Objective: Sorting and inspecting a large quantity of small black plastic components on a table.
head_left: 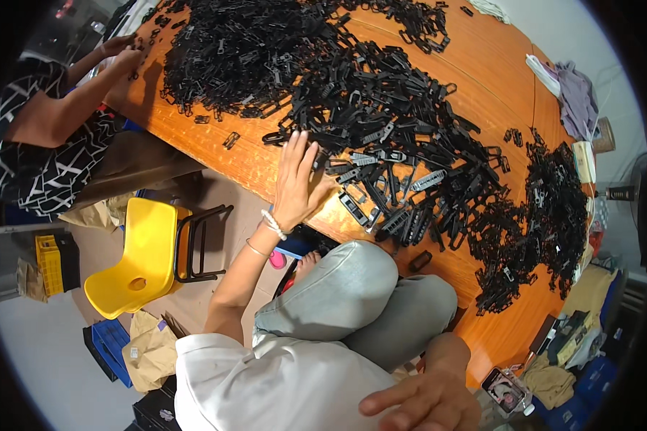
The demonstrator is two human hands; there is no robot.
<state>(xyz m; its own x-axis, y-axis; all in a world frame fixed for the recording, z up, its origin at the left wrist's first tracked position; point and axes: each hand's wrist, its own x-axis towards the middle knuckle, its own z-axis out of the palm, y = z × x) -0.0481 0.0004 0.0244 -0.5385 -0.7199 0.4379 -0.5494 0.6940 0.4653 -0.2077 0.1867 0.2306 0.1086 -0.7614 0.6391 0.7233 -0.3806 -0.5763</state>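
Observation:
My left hand [295, 179] lies stretched out at the near edge of the wooden table [237, 154], with its fingertips against the black plastic parts. A bracelet of pale beads [273, 225] circles that wrist. Just beyond and to the right spreads a heap of long black plastic buckle-like pieces [410, 93]; a few loose ones, such as an open-framed piece [353, 208], lie near the front edge. Low in the picture, my right hand [428, 406] hangs beside my lap, fingers apart, holding nothing.
Smaller black parts form a dense pile [230, 54] at the back left and another pile [546, 215] at right. A co-worker's hands [128, 54] handle small pieces far left. A yellow chair [140, 258] stands left; a phone [507, 390] sits lower right.

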